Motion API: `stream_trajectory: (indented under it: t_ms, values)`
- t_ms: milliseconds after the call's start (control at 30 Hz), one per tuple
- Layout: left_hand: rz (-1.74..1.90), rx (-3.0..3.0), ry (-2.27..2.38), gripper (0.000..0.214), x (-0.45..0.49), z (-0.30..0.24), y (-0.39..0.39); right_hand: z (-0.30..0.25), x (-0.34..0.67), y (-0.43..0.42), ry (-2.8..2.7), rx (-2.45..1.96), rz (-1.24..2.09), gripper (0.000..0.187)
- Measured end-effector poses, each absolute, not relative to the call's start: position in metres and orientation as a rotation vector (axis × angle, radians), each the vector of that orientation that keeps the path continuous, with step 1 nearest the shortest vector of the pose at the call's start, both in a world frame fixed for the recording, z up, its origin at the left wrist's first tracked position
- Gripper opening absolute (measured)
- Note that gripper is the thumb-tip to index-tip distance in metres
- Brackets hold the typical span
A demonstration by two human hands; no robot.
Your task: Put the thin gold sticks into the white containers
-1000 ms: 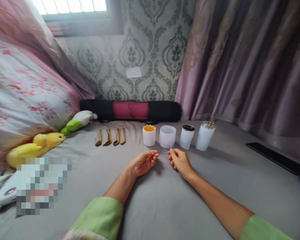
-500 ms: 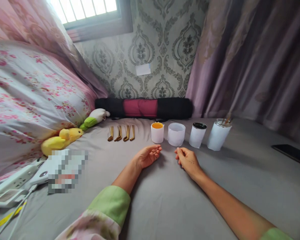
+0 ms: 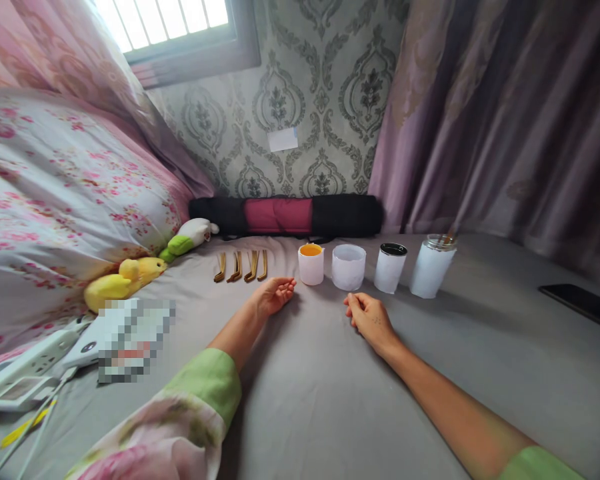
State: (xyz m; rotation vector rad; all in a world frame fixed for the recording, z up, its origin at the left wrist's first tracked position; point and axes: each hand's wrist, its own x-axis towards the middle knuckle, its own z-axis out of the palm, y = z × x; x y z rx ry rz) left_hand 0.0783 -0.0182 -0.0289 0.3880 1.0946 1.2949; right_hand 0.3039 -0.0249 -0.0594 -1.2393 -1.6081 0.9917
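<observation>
Left hand [image 3: 279,295] nearer golden rods [image 3: 253,267]

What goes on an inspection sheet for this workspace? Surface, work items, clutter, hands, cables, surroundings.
Surface: grey sheet, wrinkled toward the back.
Work items: four bundles of bent gold-toned sticks, left of a row of four open-topped containers.
Clutter: yellow plush, white device at left; dark flat slab at right.
Hands: left hand loosely curled, nothing seen in it; right hand curled, inside of fist hidden.
Cables: white cables by the power strip, apart from both hands.
Surroundings: patterned wall, barred window, purple curtain.
</observation>
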Motion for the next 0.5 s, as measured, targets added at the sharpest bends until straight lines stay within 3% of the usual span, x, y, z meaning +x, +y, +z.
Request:
stream_trajectory:
  t_ms: [500]
  values:
    - [1.229, 0.807, 1.686, 0.004, 0.055, -0.031, -0.003, -0.060, 0.304, -0.024, -1.687, -1.241, 0.910, 0.035]
